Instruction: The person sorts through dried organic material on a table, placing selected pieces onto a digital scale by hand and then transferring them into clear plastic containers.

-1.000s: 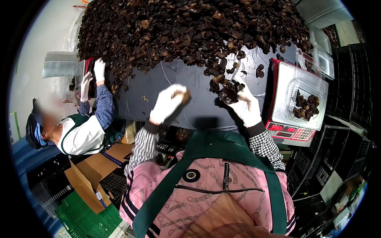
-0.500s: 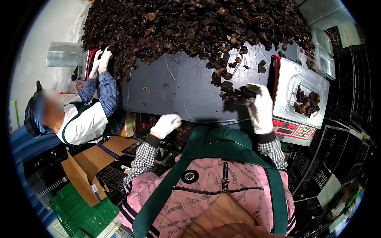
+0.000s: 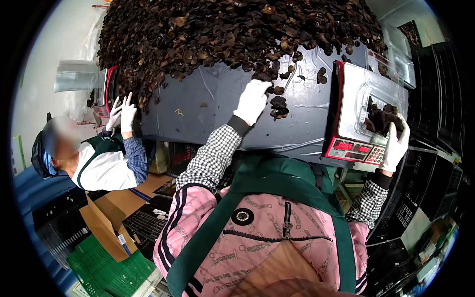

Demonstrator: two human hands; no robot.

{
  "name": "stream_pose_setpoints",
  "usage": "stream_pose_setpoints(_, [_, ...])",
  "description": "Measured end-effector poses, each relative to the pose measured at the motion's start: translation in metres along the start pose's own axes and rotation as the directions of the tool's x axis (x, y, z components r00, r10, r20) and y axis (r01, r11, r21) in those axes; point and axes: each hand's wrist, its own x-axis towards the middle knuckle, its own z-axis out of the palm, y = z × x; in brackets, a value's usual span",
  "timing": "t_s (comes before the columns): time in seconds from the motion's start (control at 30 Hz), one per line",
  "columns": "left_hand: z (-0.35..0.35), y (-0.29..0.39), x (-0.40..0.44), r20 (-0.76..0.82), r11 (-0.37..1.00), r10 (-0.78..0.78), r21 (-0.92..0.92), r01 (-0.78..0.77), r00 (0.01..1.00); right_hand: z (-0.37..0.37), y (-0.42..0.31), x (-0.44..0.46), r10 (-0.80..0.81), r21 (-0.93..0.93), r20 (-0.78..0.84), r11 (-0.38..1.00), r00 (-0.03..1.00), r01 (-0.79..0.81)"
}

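Loose dark pieces (image 3: pixel 279 107) lie on the bench (image 3: pixel 185 126), to the near right of the grip of the left hand (image 3: pixel 252 102), the closer hand. The grip of the right hand (image 3: pixel 396 147) meets similar contents (image 3: pixel 378 116) inside a clear tray (image 3: pixel 364 95) on a scale (image 3: pixel 349 81). Whether either grip is closed cannot be told.

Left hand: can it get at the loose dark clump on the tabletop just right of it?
Likely yes. The left hand is close beside the dark clump, which lies uncovered on the tabletop; nothing visible blocks the way.
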Motion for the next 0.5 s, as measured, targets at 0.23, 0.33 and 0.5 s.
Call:
stream_pose_setpoints(0.23, [-0.049,-0.033,-0.037,0.413,0.069,-0.55,-0.843,0.533,0.726,0.034,-0.083,-0.035,-0.473,-0.136,-0.224,0.881,0.852,0.453])
stream_pose_setpoints(0.33, [-0.061,-0.036,-0.05,0.463,-0.306,-0.429,-0.882,0.357,0.776,0.092,-0.094,-0.068,-0.487,0.102,0.133,0.873,0.863,0.477])
stream_pose_setpoints(0.5, [-0.071,-0.019,-0.037,0.535,-0.564,-0.457,-0.792,0.233,0.711,0.2,-0.095,-0.106,-0.559,0.145,0.603,0.778,0.569,0.611])
